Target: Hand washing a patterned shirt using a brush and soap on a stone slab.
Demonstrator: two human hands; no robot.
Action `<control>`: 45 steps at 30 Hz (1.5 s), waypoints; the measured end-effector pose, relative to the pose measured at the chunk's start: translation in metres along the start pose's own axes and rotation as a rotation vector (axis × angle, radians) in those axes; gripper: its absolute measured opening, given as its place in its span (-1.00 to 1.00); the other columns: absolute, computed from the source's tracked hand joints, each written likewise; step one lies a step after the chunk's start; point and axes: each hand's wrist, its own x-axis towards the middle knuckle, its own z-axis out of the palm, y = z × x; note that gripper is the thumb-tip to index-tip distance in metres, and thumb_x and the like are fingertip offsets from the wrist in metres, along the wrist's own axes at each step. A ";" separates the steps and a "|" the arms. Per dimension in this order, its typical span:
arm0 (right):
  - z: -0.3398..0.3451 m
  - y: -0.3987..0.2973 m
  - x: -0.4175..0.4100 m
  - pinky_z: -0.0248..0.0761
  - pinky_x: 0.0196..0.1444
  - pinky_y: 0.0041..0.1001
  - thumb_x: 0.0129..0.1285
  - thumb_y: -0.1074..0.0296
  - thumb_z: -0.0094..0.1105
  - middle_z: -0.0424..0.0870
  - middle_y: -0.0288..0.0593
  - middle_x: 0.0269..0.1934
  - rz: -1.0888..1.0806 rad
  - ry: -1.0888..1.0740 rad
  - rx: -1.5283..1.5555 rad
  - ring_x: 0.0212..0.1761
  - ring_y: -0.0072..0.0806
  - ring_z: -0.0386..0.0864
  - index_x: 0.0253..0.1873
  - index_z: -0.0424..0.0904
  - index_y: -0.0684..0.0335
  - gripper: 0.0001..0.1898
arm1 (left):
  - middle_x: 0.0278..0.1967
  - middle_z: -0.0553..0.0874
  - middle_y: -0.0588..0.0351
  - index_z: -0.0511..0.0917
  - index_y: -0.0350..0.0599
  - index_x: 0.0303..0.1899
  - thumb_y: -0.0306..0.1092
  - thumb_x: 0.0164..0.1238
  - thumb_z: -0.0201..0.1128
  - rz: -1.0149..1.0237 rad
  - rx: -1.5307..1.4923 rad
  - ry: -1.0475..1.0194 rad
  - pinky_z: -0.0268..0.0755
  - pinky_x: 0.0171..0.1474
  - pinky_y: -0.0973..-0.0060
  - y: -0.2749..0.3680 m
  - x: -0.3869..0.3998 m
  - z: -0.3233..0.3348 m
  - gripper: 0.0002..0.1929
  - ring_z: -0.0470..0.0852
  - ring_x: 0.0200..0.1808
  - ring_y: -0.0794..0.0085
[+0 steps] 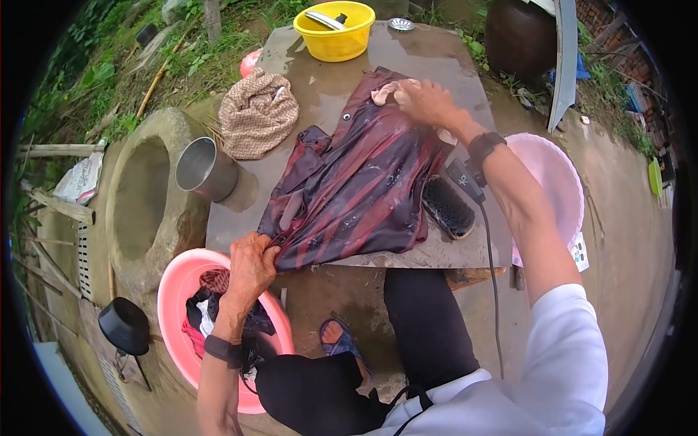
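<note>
A dark red and black striped garment lies wet on a stone slab, with whitish streaks on its surface. My left hand pinches its near left corner, close to a button. At the far end of the cloth, my right hand presses down on a pale pink, crumpled piece; what it is made of is unclear. A scrub brush with dark bristles facing up rests against the garment's right edge, below my right wrist.
A metal cup and a bunched zigzag-patterned cloth sit on the left. Behind is a yellow basin beside a metal sink strainer. A pink tub holds clothes; a paler basin stands right. A cable hangs near my right arm.
</note>
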 end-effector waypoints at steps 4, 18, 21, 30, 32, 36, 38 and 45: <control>-0.004 0.011 0.004 0.31 0.15 -0.01 0.19 -0.05 0.18 0.46 0.19 0.12 -0.005 -0.066 0.006 0.15 0.21 0.41 0.38 0.25 -0.14 -0.35 | -0.43 0.57 -0.17 0.56 -0.31 -0.44 -0.41 0.15 0.28 -0.110 -0.105 -0.067 0.35 -0.25 0.15 0.005 -0.001 -0.014 -0.86 0.55 -0.34 -0.05; -0.003 0.002 -0.080 0.24 0.20 -0.12 0.15 0.01 0.27 0.40 0.15 0.16 -0.384 0.029 0.234 0.17 0.12 0.37 0.40 0.25 -0.19 -0.31 | -0.06 0.54 -0.10 0.50 -0.20 -0.16 -0.47 0.14 0.29 0.162 -0.021 -0.171 0.35 0.07 0.16 0.015 -0.014 -0.012 -0.77 0.49 0.00 -0.02; 0.000 0.036 -0.064 0.31 0.13 -0.10 0.14 0.02 0.24 0.49 0.15 0.05 0.017 0.051 0.195 0.08 0.09 0.44 0.39 0.29 -0.12 -0.32 | -0.04 0.52 -0.12 0.50 -0.20 -0.12 -0.43 0.18 0.29 0.081 -0.053 -0.221 0.33 0.11 0.10 0.029 -0.005 -0.018 -0.76 0.46 0.04 -0.08; -0.030 0.023 -0.168 0.30 0.17 -0.13 0.11 0.07 0.31 0.53 0.29 0.00 -0.161 -0.172 0.544 0.11 0.12 0.46 0.37 0.30 0.19 -0.27 | -0.03 0.51 -0.17 0.52 -0.22 -0.12 -0.44 0.23 0.26 0.057 -0.064 -0.434 0.38 0.02 0.19 0.027 0.009 -0.032 -0.79 0.49 -0.02 -0.01; -0.025 0.024 -0.182 0.30 0.15 -0.09 0.11 0.02 0.32 0.50 0.28 0.01 -0.158 -0.186 0.578 0.10 0.14 0.45 0.37 0.27 0.18 -0.24 | -0.08 0.53 -0.15 0.52 -0.24 -0.14 -0.47 0.25 0.23 0.071 -0.130 -0.263 0.39 -0.02 0.27 0.024 0.018 -0.043 -0.83 0.52 -0.09 0.02; -0.036 0.034 -0.175 0.20 0.33 -0.19 0.10 -0.05 0.35 0.38 0.20 0.24 -0.190 -0.142 0.587 0.32 0.08 0.31 0.42 0.20 0.16 -0.16 | -0.13 0.55 0.05 0.50 -0.27 -0.13 -0.47 0.40 0.12 0.131 -0.339 0.209 0.34 -0.02 0.53 0.045 0.048 -0.077 -0.89 0.53 -0.15 0.35; -0.039 0.036 -0.154 0.18 0.36 -0.20 0.08 -0.03 0.37 0.34 0.19 0.27 -0.237 -0.053 0.520 0.34 0.08 0.28 0.42 0.20 0.16 -0.15 | -0.11 0.54 0.14 0.50 -0.27 -0.10 -0.44 0.48 0.07 0.027 -0.575 0.265 0.30 0.03 0.58 0.066 0.071 -0.088 -0.88 0.48 -0.11 0.49; -0.031 -0.010 -0.080 0.29 0.26 -0.16 0.07 0.20 0.32 0.25 0.11 0.36 -0.242 -0.231 0.163 0.33 -0.01 0.31 0.35 0.35 0.02 -0.33 | -0.36 0.46 0.32 0.48 -0.22 -0.16 -0.22 0.53 0.03 -0.106 -0.558 0.419 0.24 -0.16 0.64 0.105 0.110 -0.122 -0.77 0.36 -0.28 0.62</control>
